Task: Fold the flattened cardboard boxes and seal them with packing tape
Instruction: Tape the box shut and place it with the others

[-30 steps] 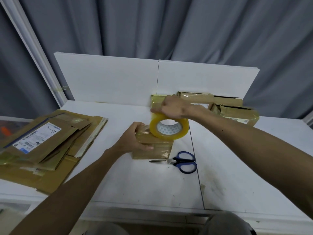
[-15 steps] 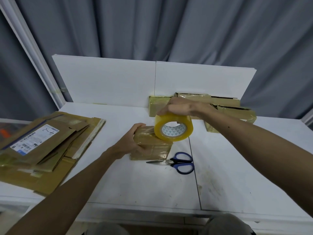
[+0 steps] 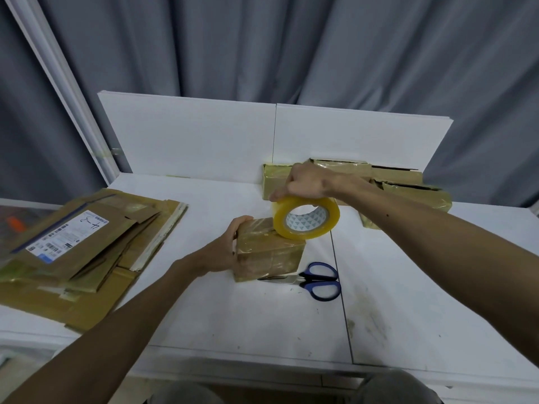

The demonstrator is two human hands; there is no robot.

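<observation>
A small folded cardboard box (image 3: 267, 253), shiny with tape, stands near the middle of the white table (image 3: 262, 316). My left hand (image 3: 226, 252) grips its left side, fingers curled over the top edge. My right hand (image 3: 306, 182) holds a yellowish roll of packing tape (image 3: 306, 218) from above. The roll stands on edge over the box's far right corner and touches its top. A stack of flattened cardboard boxes (image 3: 81, 252) lies at the left of the table.
Blue-handled scissors (image 3: 315, 278) lie just right of the box's front. Several taped boxes (image 3: 402, 188) sit at the back right against a white backboard (image 3: 204, 141). Grey curtains hang behind. The table's front edge is near my body.
My right hand has carried the tape roll a little to the right and farther back along the box top. My left hand keeps its grip on the box.
</observation>
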